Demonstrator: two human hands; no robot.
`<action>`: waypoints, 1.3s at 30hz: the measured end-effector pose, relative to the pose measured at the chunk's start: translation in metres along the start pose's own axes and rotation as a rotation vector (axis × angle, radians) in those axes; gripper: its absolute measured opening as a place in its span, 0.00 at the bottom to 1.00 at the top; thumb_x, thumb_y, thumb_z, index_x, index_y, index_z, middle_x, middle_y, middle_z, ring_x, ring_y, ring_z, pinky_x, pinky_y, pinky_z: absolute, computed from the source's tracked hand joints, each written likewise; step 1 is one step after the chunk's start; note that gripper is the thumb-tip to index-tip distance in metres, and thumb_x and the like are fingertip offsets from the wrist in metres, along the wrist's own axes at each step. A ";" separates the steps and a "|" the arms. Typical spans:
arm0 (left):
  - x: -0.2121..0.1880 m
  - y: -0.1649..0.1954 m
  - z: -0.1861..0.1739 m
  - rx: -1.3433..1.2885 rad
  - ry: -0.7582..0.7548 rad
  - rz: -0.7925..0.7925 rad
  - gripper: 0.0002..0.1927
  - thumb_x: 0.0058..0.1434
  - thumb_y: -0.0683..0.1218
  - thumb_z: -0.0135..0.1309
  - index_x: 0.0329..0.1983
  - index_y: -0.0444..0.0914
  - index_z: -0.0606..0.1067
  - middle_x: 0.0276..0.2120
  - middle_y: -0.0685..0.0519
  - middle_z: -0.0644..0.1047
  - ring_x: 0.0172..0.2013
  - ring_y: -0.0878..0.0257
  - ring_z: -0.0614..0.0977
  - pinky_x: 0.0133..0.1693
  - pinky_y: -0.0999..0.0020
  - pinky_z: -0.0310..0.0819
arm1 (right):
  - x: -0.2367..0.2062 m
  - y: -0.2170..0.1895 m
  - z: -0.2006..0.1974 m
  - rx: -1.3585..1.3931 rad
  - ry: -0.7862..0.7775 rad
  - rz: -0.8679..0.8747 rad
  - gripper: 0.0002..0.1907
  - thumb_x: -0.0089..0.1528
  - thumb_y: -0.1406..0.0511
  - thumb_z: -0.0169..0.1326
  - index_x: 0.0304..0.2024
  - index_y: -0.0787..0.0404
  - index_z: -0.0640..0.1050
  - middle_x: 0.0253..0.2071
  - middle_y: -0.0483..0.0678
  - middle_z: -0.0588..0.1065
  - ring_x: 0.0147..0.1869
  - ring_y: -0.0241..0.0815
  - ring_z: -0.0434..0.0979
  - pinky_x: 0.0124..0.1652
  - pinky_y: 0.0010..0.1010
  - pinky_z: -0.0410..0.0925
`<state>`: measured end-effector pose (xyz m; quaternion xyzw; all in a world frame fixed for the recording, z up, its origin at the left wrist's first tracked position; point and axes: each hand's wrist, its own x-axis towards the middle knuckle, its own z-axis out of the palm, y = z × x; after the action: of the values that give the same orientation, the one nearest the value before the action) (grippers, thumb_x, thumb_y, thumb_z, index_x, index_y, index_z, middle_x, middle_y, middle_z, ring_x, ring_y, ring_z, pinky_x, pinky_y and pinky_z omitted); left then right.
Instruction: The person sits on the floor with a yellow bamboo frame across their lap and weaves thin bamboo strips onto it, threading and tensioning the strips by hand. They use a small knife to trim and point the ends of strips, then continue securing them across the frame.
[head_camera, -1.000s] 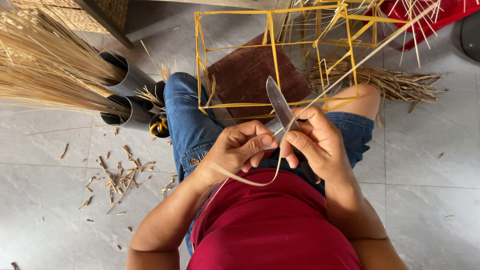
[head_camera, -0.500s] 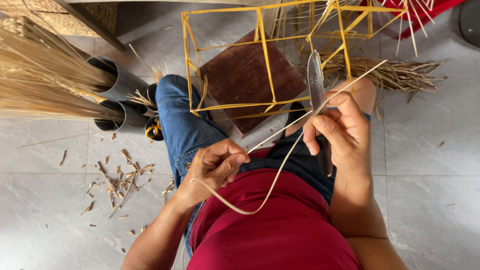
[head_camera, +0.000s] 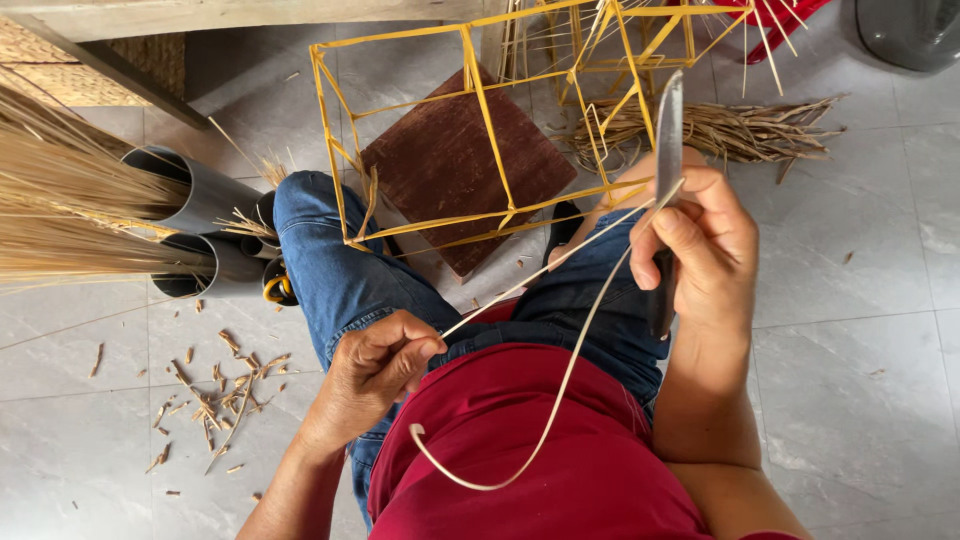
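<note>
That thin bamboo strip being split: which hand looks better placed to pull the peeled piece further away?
The left hand, probably. It pinches the bamboo strip at its near end, by the lap. The right hand is full, gripping the knife blade-up against the strip.

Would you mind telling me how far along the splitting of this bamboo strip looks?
Done: a thin sliver curls free, and shavings litter the floor. In hand: the right hand holds the knife against the strip, whose other end the left hand pinches. Left: how much remains uncut is unclear.
</note>
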<state>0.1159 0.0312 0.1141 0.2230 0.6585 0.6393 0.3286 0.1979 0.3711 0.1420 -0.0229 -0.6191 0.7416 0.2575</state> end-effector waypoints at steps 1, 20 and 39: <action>0.000 -0.002 -0.001 0.000 0.002 -0.004 0.07 0.69 0.42 0.53 0.38 0.34 0.79 0.26 0.58 0.74 0.22 0.74 0.70 0.23 0.77 0.64 | -0.001 0.000 -0.009 0.004 0.026 0.001 0.07 0.74 0.69 0.49 0.52 0.67 0.71 0.33 0.53 0.73 0.21 0.35 0.67 0.22 0.23 0.61; 0.012 -0.040 -0.036 -0.383 0.351 -0.049 0.11 0.73 0.47 0.48 0.48 0.34 0.75 0.33 0.55 0.79 0.27 0.72 0.80 0.30 0.78 0.73 | -0.004 0.030 -0.070 0.004 0.247 0.035 0.08 0.79 0.68 0.51 0.59 0.65 0.73 0.35 0.52 0.73 0.25 0.38 0.66 0.27 0.26 0.63; -0.020 -0.106 -0.096 -0.389 0.787 -0.008 0.16 0.73 0.51 0.53 0.49 0.35 0.82 0.24 0.64 0.68 0.25 0.75 0.62 0.26 0.78 0.52 | -0.001 0.121 0.199 -0.417 -0.941 0.720 0.26 0.63 0.70 0.55 0.65 0.63 0.69 0.35 0.48 0.80 0.32 0.33 0.80 0.34 0.24 0.75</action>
<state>0.0740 -0.0589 0.0086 -0.1062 0.6018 0.7863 0.0911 0.0859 0.1776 0.0754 0.0494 -0.7511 0.5762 -0.3184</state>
